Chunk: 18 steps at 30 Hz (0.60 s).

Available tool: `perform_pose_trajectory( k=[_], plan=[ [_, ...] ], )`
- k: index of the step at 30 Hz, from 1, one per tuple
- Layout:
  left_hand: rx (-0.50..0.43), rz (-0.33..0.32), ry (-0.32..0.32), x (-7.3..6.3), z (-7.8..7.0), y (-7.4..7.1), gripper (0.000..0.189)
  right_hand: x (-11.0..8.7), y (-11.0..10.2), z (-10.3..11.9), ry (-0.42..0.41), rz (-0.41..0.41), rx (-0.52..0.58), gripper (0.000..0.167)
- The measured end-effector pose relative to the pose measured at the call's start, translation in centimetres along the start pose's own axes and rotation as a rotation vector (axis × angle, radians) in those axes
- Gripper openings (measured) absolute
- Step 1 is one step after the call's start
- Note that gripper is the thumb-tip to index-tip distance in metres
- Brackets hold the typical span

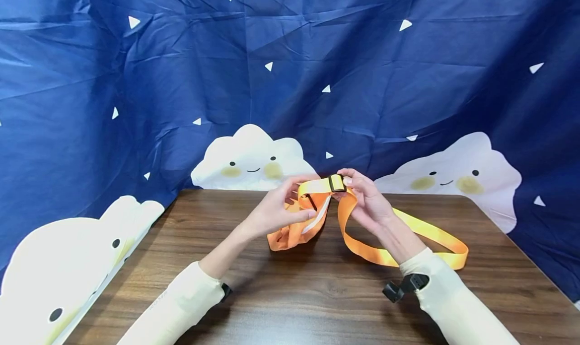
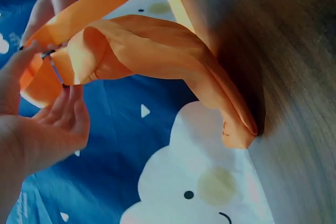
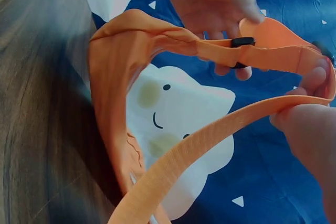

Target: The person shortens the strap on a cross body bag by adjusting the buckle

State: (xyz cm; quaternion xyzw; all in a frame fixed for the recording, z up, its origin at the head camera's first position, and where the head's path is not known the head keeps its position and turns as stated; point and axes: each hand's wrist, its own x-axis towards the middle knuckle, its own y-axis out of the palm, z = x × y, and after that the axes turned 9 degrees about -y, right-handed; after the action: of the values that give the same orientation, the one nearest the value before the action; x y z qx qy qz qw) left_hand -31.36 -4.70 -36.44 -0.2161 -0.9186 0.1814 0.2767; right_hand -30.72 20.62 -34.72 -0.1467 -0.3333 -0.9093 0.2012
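An orange cloth bag (image 1: 287,238) with a white edge hangs down to the wooden table, its upper end gathered into a webbing strap. My left hand (image 1: 272,211) holds the strap's short loop, thumb in front and fingers behind, by a black ring (image 3: 243,41). With thumb and fingers my right hand (image 1: 372,204) pinches the strap at a black slider buckle (image 1: 332,184). From there the long orange strap (image 1: 369,254) drops and curves round to the right, behind the right wrist. In the left wrist view, the folded bag (image 2: 152,51) stretches from the hands towards the tabletop.
The brown wooden table (image 1: 281,294) lies under both forearms. Behind it hangs a blue cloth backdrop (image 1: 290,103) with white clouds and small triangles, reaching down past the table's left edge. A black wrist camera (image 1: 394,290) sits on the right sleeve.
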Motion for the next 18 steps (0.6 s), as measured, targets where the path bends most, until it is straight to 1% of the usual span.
perform_pose_trajectory(
  k=[2,3,5,8,11,13,14,16,18],
  plan=[
    [0.105,-0.033,0.063,0.0,0.1,0.3,0.066,0.0,0.2,0.1,0.0,0.006,-0.022,0.028],
    [0.151,-0.051,0.076,0.0,0.1,0.5,0.065,0.0,0.2,0.1,0.0,0.011,-0.033,0.027],
    [0.235,-0.079,0.075,-0.1,0.1,0.5,0.062,0.0,0.4,0.3,-0.005,0.019,-0.044,0.027],
    [0.351,-0.094,0.036,-0.3,0.1,0.2,0.056,0.2,0.3,0.7,-0.02,0.023,-0.04,0.028],
    [0.454,-0.069,0.014,-0.4,0.1,-0.2,0.053,0.2,0.0,0.8,-0.02,0.02,-0.061,0.027],
    [0.507,-0.034,0.019,-0.5,0.1,-0.4,0.051,0.2,-0.1,0.6,-0.004,0.016,-0.114,0.025],
    [0.526,-0.015,0.031,-0.5,0.1,-0.4,0.052,0.1,-0.1,0.4,0.005,0.02,-0.152,0.022],
    [0.533,0.02,0.07,-0.5,-0.1,-0.4,0.054,0.0,0.0,0.0,0.019,0.039,-0.248,0.018],
    [0.493,0.034,0.112,-0.4,-0.3,-0.1,0.055,-0.1,0.1,-0.4,0.023,0.08,-0.343,0.016]
  ],
)
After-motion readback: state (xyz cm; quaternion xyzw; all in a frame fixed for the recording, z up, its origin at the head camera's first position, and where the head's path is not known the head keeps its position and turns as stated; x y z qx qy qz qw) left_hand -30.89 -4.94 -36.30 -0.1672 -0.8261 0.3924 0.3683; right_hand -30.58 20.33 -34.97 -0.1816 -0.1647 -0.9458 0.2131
